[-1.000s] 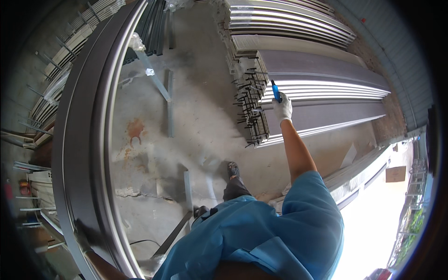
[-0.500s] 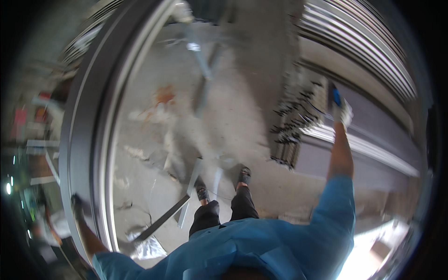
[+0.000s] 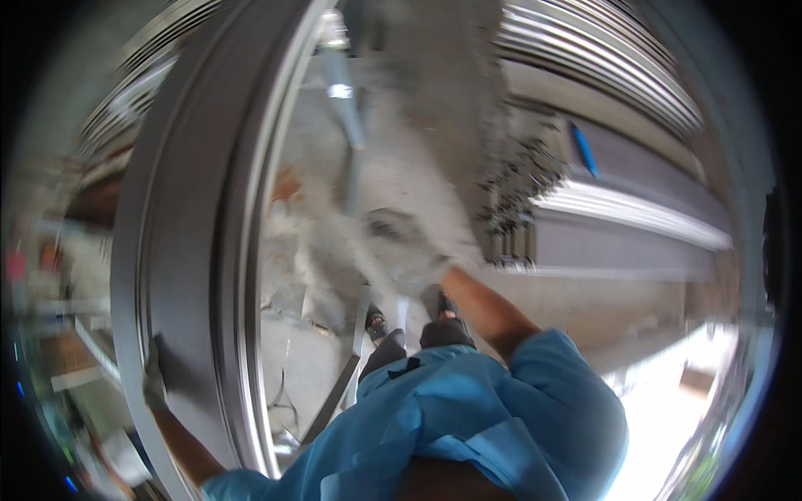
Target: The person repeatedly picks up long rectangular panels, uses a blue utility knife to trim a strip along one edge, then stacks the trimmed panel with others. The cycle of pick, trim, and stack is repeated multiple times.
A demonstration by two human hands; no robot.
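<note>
A long, wide grey metal profile runs along my left side, with pale ridged edges. My left hand, in a pale glove with dark fingertips, grips its outer left edge. My right hand is over the floor in front of my feet, so smeared by motion that its fingers cannot be made out. I cannot see anything in it. A slim blue hand tool lies on the stack of grey profiles at the right, apart from my right hand; its exact kind is unclear.
Bundled silver profiles lie at the far right. Dark, jagged profile ends face the walkway. Metal strips lie on the concrete floor near my feet. An orange-brown stain marks the floor.
My right hand has left the blue tool on the stack and swung left and down over the floor. My left hand stays on the grey profile, while the view has shifted.
</note>
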